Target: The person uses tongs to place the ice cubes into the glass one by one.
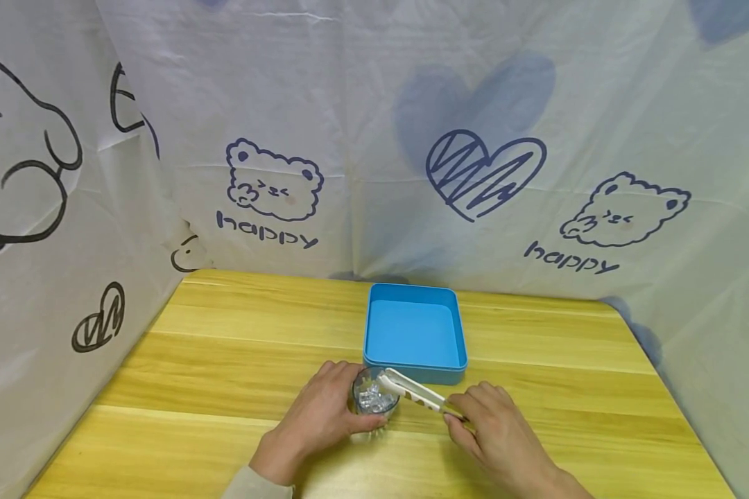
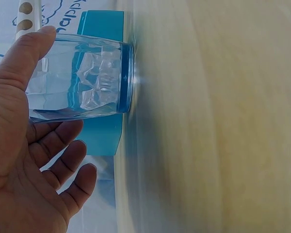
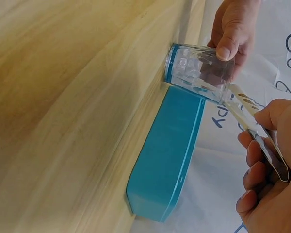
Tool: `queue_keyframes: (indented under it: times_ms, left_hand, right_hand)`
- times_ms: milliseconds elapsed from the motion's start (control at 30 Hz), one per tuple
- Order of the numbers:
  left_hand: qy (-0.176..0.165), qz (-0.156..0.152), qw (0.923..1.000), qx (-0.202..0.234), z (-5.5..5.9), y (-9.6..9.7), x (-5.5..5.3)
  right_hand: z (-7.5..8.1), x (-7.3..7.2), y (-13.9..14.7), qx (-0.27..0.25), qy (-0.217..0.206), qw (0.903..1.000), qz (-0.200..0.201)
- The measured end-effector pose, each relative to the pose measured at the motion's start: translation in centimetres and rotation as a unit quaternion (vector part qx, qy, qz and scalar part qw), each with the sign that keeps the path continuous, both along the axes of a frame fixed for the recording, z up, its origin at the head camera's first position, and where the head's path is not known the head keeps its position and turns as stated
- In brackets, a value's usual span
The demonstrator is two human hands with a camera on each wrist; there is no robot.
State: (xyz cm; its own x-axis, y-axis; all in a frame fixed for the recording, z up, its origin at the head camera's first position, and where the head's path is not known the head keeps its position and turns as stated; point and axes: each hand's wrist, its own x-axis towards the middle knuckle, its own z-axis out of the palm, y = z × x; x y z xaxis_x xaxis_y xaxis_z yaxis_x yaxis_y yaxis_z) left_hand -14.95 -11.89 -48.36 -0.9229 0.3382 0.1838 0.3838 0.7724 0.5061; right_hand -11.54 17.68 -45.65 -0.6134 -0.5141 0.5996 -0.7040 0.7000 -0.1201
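A clear drinking glass [image 2: 63, 97] stands upright on the table, with several clear, ice-like cubes [image 2: 99, 80] in its lower part. My left hand [image 1: 318, 416] grips the glass from its left side, thumb on the near side and fingers behind. In my right hand [image 1: 502, 433] are tongs [image 1: 415, 390] with white, perforated ends. Their tips reach the mouth of the glass, over its right rim; whether anything is between them cannot be told. The right wrist view shows the tongs' metal handle [image 3: 271, 158] held between thumb and fingers.
Just behind the glass sits an open, square blue box [image 1: 417, 333], its inside floor bare. The wooden table [image 1: 237, 346] runs back to a white cloth [image 1: 362, 138] with bear and heart drawings, which also hangs at both sides.
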Motion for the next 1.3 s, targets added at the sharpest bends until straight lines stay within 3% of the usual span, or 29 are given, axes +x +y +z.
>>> queue_keyframes:
  times_ms: [933, 1300]
  left_hand:
    - [0.006, -0.002, 1.0000, 0.003, -0.16, 0.02, 0.05]
    - [-0.008, 0.000, 1.0000, 0.005, -0.08, 0.04, 0.06]
  right_hand:
    - [-0.30, 0.19, 0.01, -0.008, 0.003, 1.0000, -0.001]
    - [-1.00, 0.55, 0.05, -0.037, 0.007, 0.9993, -0.005]
